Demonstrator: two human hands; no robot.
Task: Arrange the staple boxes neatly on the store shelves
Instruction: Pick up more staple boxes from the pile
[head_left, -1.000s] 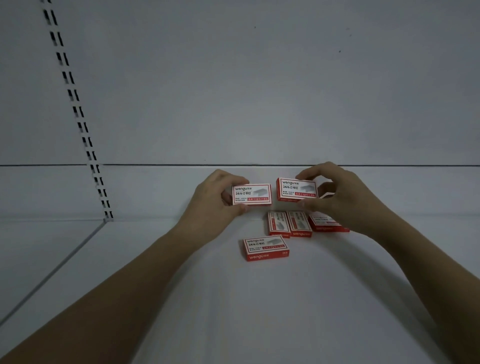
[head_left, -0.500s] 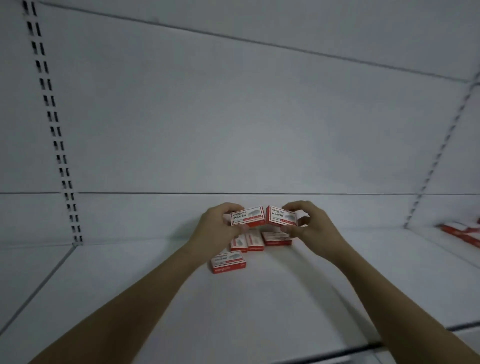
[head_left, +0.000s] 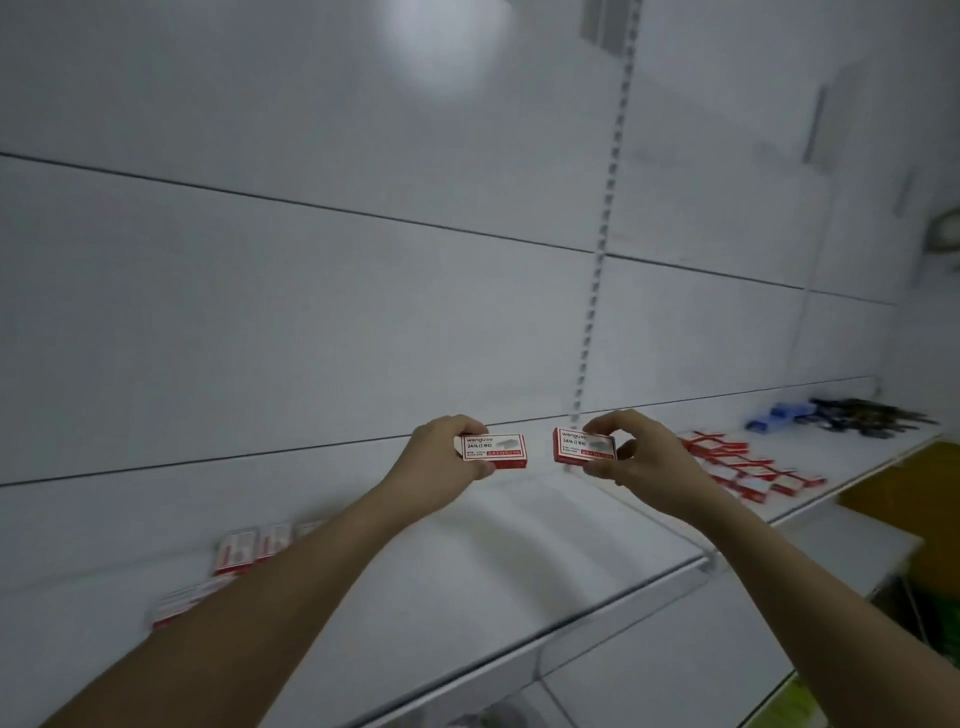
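Left hand (head_left: 441, 462): my grip pinches left staple box (head_left: 496, 451), arm outstretched.
Right hand (head_left: 641, 457): pinches right staple box (head_left: 584, 446), at 3 o'clock of the other.

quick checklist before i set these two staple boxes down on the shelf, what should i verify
1. Left hand grips its red-and-white cardboard staple box: ok.
2. Right hand pinches the other red-and-white staple box: ok.
3. The two held boxes are apart, not touching: ok.
4. Bare spot on the white metal shelf below the hands: ok.
5. Boxes lined up with the red box row on the right: not ok.
6. Blurred boxes behind the left forearm tidy: cannot tell.
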